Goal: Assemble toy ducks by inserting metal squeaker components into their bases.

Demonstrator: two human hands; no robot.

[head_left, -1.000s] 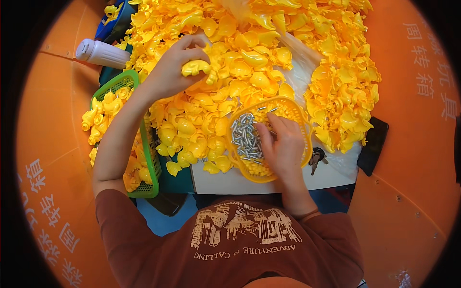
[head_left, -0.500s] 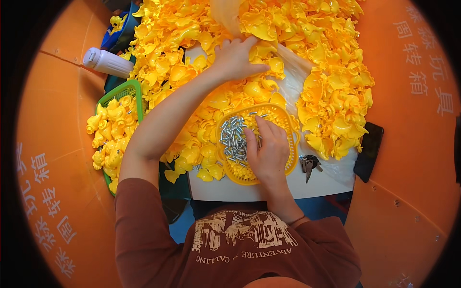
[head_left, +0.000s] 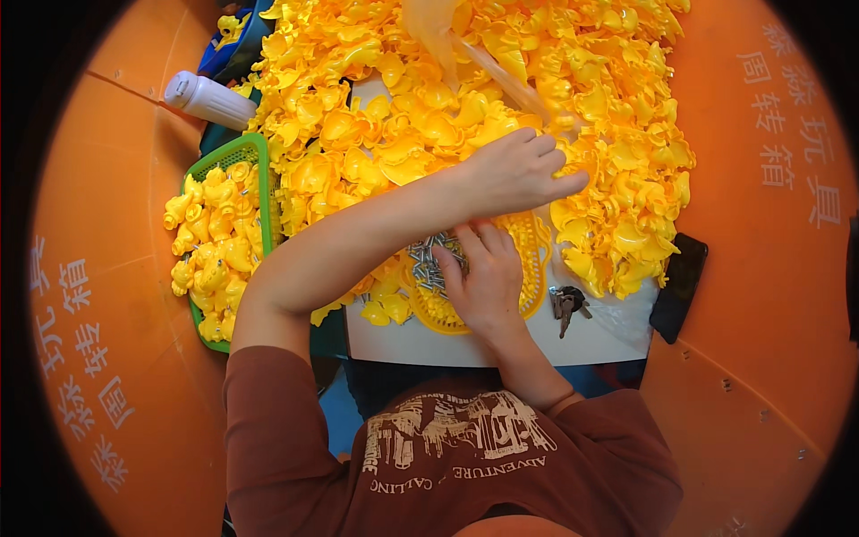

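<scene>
A yellow plastic basket (head_left: 540, 285) stands near the table's front edge, with silver screws (head_left: 428, 273) in its left part and small yellow pieces in the rest. Over it lies my right hand (head_left: 490, 282), thumb held apart from the stretched fingers, fingertips among the contents. My left arm reaches across to the right, above the basket's far rim. At its end my left hand (head_left: 519, 170) is closed, knuckles up, thumb sticking out to the right; its palm side is hidden. Thin yellow curved plastic shells (head_left: 394, 148) are heaped beyond and around it.
At left, a green basket (head_left: 265, 192) holds yellow figure-like parts; a pale lidded bottle (head_left: 215, 100) lies behind it. Keys (head_left: 567, 306) and a dark phone (head_left: 680, 286) are at right. Clear plastic film (head_left: 506, 76) crosses the shells. Orange panels (head_left: 752, 295) flank the table.
My left hand has come nearer and to the right from among the far shells, its spread fingers now curled. The plastic film has shifted. My right hand stays over the basket, moved slightly left.
</scene>
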